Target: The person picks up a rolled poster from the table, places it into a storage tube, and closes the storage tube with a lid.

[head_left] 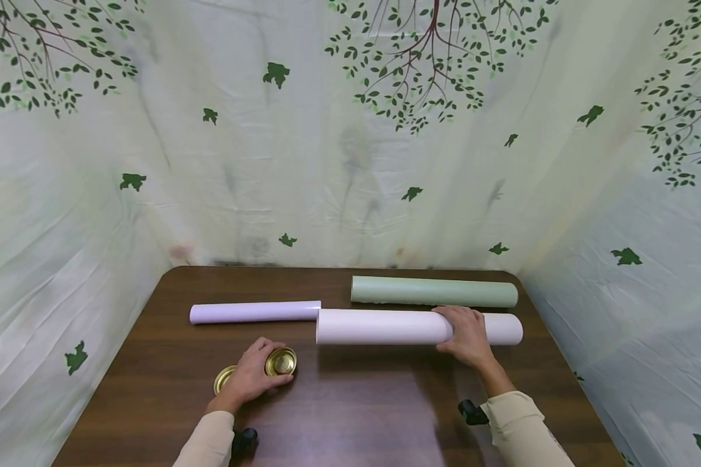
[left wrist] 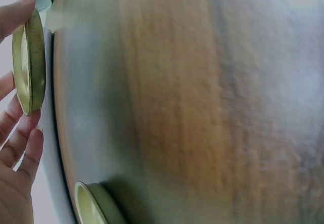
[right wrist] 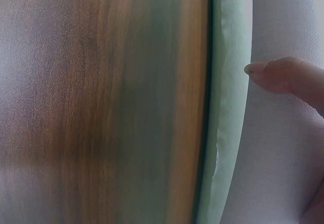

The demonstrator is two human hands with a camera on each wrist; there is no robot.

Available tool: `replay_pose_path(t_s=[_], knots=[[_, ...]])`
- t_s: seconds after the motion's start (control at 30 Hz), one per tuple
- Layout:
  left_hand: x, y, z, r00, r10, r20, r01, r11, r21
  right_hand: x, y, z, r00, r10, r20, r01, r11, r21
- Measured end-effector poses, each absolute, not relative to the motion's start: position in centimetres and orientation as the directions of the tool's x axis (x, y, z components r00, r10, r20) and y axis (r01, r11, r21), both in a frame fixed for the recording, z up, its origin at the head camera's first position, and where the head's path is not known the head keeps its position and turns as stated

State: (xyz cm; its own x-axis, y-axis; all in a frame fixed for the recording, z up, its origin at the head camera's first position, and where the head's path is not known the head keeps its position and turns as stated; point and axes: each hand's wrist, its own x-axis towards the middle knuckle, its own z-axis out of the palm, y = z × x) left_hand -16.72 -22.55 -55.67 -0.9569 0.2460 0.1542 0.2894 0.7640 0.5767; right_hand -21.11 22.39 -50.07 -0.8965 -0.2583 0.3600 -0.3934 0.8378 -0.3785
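Note:
My left hand (head_left: pixel 250 375) pinches a round, shallow gold tin lid (head_left: pixel 281 361) by its rim, thumb on one side and fingers on the other. A second gold lid (head_left: pixel 224 377) lies on the table by that hand, partly hidden behind it; its rim (left wrist: pixel 91 204) also shows low in the left wrist view. Farther right, my right hand (head_left: pixel 467 334) grips a thick white roll (head_left: pixel 380 326) near its right end. The roll lies level from left to right, with a shadow on the table in front of it. My right thumb stretches across its surface (right wrist: pixel 278 153).
Behind the white roll lies a pale green roll (head_left: pixel 432 291). A thinner lilac roll (head_left: pixel 254 312) sits to the left, its right end meeting the white roll in the head view. The brown wooden table (head_left: pixel 350 408) backs onto a leaf-patterned cloth (head_left: pixel 327 162).

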Motion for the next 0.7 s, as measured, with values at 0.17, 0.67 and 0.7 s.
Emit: replay_pose_path(t_s=[0.17, 0.67, 0.7], knots=[[-16.9, -22.2, -55.4, -0.953, 0.241, 0.182, 0.302, 0.746, 0.593, -21.1, 22.5, -50.1, -0.898, -0.258, 0.357, -0.391, 0.839, -0.377], [-16.9, -21.2, -54.6, -0.946, 0.237, 0.220, 0.323, 0.720, 0.614, -21.0, 22.6, -50.1, -0.893, -0.277, 0.354, -0.405, 0.838, -0.366], [-16.9, -21.2, -54.5, -0.943, 0.240, 0.230, 0.332, 0.719, 0.611, -21.0, 22.6, -50.1, -0.893, -0.280, 0.353, -0.407, 0.838, -0.364]])
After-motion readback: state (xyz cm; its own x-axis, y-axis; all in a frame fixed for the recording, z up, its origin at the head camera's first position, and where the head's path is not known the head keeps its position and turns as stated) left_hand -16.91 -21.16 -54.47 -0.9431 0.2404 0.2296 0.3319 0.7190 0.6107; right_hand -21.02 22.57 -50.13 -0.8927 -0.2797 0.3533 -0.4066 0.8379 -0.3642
